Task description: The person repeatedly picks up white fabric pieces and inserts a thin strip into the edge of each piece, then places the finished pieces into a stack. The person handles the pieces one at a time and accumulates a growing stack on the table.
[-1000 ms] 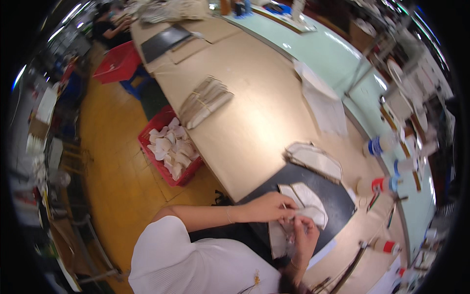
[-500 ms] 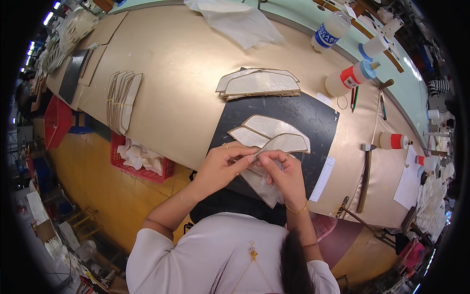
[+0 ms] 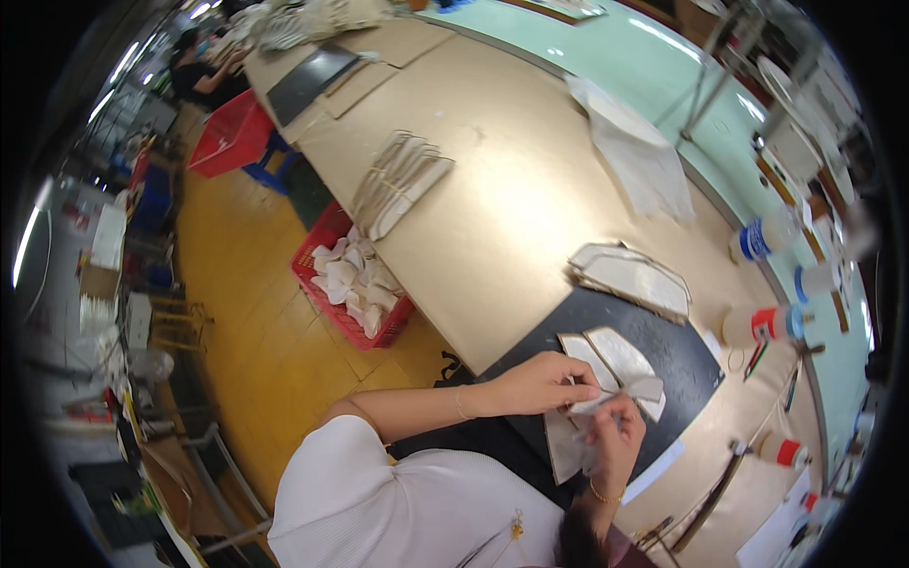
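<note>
Cloth piece (image 3: 643, 389), right of centre in the lower frame, runs roughly left to right from the left hand (image 3: 538, 386), which pinches it; right hand (image 3: 619, 434) sits just below, grip blurred, cannot tell.

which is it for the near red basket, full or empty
Looks full: white pieces are heaped in the near red basket; how deep they go is hidden.

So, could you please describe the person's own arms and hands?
The left hand and right hand are gloveless. A thin bracelet circles the left wrist; a gold-coloured bracelet circles the right. A short white sleeve covers the left upper arm; the right one doesn't show.
</note>
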Motion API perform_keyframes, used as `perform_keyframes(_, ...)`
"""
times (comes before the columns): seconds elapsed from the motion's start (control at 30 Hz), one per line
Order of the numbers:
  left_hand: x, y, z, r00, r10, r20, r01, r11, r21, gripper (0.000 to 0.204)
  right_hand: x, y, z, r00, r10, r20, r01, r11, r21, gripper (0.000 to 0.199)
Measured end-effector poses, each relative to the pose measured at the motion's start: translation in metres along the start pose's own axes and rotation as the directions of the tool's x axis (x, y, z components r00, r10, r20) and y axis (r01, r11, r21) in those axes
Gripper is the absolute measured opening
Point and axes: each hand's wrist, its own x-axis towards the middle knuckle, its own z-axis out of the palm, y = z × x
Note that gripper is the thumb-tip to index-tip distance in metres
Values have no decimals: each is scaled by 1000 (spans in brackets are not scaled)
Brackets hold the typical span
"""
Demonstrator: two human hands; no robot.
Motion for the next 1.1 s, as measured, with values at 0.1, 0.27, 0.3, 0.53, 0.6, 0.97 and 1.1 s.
perform_keyframes(0.1,-1,-4,2,997,59,-48,-62,997,-56,23,-5,7,-8,998,-46,-32,49,996,70,22)
perform_keyframes(0.27,-3,-1,9,976,216,-23,-213,972,99,23,-12,-2,0,987,113,-113,-82,965,248,32)
perform_keyframes(0.3,-2,-3,10,965,264,8,-262,954,145,23,-12,-1,1,991,90,-103,-68,978,196,31)
perform_keyframes(0.53,-7,9,7,977,212,-21,-208,969,137,23,-10,-2,-5,996,26,-85,-11,985,172,23)
perform_keyframes(0.6,-9,11,5,968,247,-37,-237,955,178,23,-12,-5,-12,993,22,-118,0,983,183,21)
perform_keyframes(0.97,-7,22,-8,862,499,-89,-417,798,434,17,-22,-12,-55,915,6,-404,150,924,352,14)
perform_keyframes(1.1,-5,25,-5,849,524,-63,-443,773,454,15,-26,-21,-50,965,14,-262,83,931,356,22)
